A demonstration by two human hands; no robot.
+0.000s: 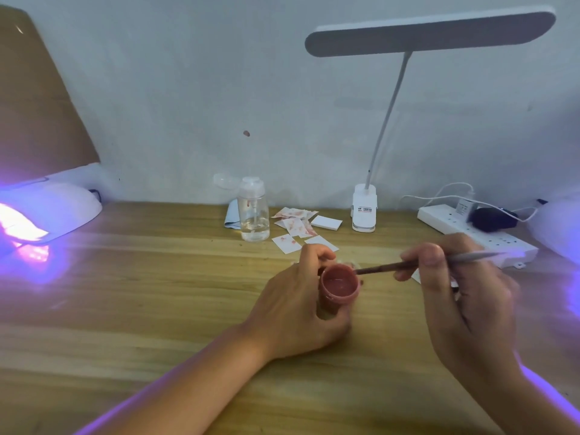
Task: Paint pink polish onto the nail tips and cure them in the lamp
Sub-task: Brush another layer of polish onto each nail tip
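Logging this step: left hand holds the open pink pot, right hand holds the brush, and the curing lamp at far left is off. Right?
Not quite: the head view shows the curing lamp lit, glowing purple. The left hand does hold the pink pot, the right hand the brush.

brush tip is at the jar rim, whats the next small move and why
Probably dip the brush down into the pink polish jar: the left hand grips the open jar, and the right hand holds the brush with its tip only at the rim.

Wooden table, nail lamp at left, clear bottle, stained papers, desk lamp, power strip
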